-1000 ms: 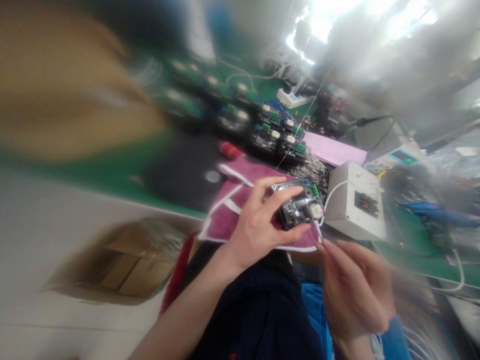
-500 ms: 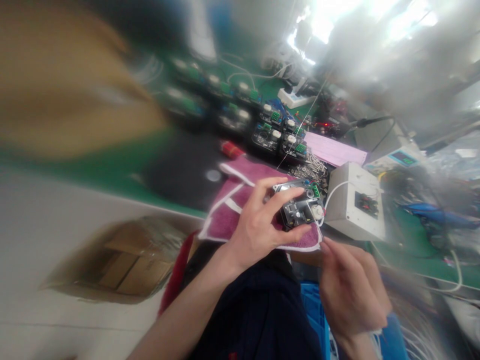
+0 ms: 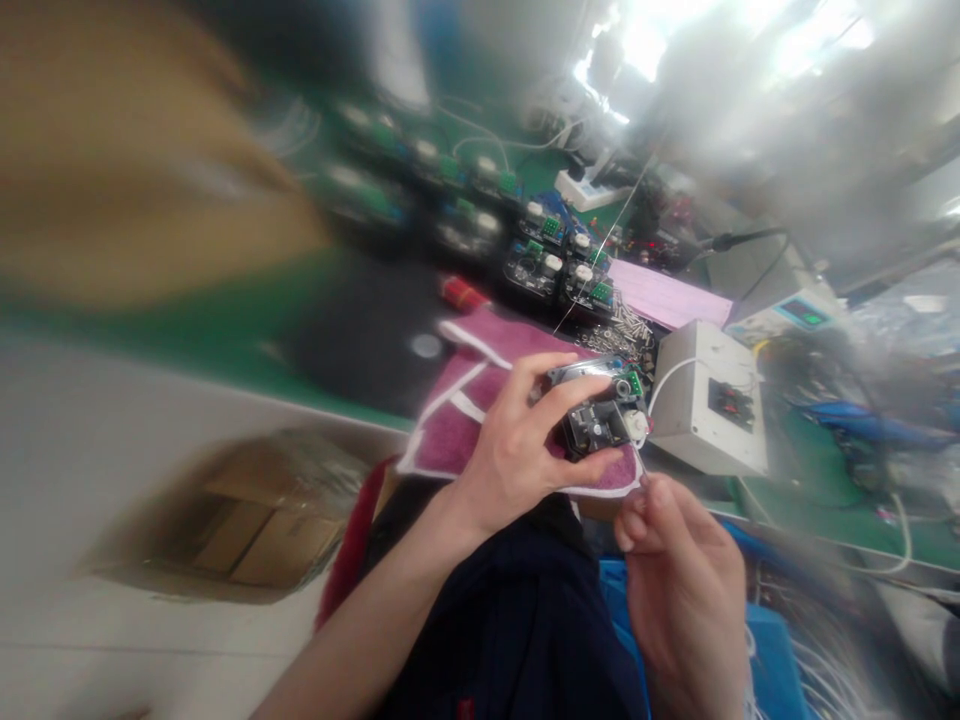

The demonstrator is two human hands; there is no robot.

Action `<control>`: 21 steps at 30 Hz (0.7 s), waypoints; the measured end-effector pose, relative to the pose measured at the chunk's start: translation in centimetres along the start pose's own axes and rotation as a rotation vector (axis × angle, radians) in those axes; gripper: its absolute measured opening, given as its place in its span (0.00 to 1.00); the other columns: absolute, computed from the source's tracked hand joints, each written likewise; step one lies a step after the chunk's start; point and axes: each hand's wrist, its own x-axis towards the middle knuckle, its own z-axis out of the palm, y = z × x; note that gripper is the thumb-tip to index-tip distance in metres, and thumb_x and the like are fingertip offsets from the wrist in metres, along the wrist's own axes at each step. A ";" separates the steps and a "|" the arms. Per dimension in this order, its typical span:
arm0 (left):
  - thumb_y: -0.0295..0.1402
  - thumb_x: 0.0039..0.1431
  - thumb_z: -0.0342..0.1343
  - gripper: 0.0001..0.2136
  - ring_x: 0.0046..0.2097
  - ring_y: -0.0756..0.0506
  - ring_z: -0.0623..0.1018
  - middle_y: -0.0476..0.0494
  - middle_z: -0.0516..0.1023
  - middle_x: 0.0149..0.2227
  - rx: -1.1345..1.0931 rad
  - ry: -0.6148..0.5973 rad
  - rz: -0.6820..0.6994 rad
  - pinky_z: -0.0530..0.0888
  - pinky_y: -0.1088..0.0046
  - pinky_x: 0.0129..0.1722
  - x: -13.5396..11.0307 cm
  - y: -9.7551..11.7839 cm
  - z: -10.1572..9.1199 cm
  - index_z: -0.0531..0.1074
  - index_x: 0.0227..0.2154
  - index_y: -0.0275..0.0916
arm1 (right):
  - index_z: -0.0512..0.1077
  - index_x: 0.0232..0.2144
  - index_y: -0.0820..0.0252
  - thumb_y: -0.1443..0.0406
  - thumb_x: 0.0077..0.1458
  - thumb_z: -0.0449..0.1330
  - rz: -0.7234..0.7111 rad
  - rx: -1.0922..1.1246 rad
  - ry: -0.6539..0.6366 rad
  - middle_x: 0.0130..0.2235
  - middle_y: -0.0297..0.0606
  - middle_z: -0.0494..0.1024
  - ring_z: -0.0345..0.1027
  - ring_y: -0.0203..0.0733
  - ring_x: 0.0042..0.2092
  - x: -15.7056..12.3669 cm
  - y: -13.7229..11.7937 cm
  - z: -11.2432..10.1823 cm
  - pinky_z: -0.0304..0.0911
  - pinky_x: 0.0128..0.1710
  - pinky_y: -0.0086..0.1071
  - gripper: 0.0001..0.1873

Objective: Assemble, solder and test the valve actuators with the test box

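The left hand (image 3: 517, 455) is gripping a small circuit module (image 3: 600, 410) above the pink cloth (image 3: 465, 420); the right hand (image 3: 675, 580), fingers curled, is hovering just below, its contents unclear. Assembly appears unfinished.

No legible text, labels or numbers. The teal display panel (image 3: 806, 313) on the grey bench instrument behind the white plastic socket box (image 3: 709, 410) shows lit marks, too blurred to read.
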 end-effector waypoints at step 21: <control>0.44 0.59 0.72 0.30 0.66 0.37 0.74 0.39 0.67 0.64 -0.009 0.007 0.008 0.75 0.51 0.68 -0.3 -0.2 0.2 0.71 0.62 0.49 | 0.79 0.35 0.64 0.67 0.57 0.75 0.460 0.396 -0.068 0.31 0.28 0.65 0.53 0.24 0.27 0.1 -1.6 -0.6 0.61 0.21 0.16 0.09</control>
